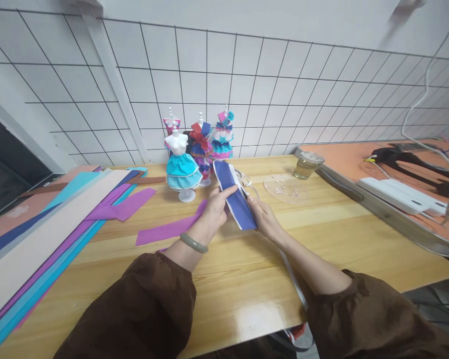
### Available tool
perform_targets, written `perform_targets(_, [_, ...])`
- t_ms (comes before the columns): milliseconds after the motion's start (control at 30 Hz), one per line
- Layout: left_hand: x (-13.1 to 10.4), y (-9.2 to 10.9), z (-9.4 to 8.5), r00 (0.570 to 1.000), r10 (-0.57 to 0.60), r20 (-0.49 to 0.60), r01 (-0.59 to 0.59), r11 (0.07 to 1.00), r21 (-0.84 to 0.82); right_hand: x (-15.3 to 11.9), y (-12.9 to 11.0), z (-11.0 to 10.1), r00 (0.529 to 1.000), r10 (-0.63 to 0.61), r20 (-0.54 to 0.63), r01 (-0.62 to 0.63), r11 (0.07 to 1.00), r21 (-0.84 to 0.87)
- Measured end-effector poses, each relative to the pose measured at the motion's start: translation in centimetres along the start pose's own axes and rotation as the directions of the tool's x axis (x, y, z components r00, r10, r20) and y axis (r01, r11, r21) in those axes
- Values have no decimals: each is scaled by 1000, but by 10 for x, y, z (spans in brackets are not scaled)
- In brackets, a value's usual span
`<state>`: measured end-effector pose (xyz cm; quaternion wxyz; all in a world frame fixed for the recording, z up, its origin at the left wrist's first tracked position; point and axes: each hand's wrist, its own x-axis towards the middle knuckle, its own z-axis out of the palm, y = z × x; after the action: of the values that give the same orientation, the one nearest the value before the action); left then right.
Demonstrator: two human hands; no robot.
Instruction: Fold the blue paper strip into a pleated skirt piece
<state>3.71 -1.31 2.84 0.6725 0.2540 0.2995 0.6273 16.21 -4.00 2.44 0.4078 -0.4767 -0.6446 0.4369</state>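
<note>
A dark blue strip with white edges [243, 212], paper or fabric, is held slanting above the table. My left hand [217, 203] grips its left side, the index finger lying across the front. At the strip's right edge, my right hand [264, 217] is closed on it. A small dark thing shows by the right fingertips, too small to make out. Beneath the right forearm a narrow white ribbon [292, 278] runs down over the table edge. A purple strip [168, 230] lies beside my left wrist.
Several small dress forms stand at the back, one in a turquoise skirt [181, 172]. Long coloured strips [56, 222] lie along the left. On the right are a clear round plate with small bits [286, 189], a lidded jar [305, 167] and a white power strip [400, 195].
</note>
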Motion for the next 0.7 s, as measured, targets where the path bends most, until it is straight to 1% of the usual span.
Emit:
perform_targets(67, [-2,0,2,1000,0,4,0,1000,4,0,0,-1,1000,13,-5,-13,1000,-4])
perform_targets(167, [-3,-1,3,1000,-6,16,6,1000,8,2,-1,-2,1000,-13,-14,13,1000,-7])
perform_targets(300, [-2,-3,0,1000,3,8,-3,1000,19,3,-1,-3,1000,-12,-10,12,1000,-10])
perform_targets(500, [2,-3,-5,997,68,22,-69,996,57,4,2,-3,999,41,17,-40,999,-31])
perform_targets(567, [2,-4,-5,997,66,28,-68,996,57,4,3,-3,999,29,28,-29,999,-24])
perform_targets(700, [1,-7,-5,998,56,36,-58,996,66,5,3,-3,1000,-4,1,5,1000,-10])
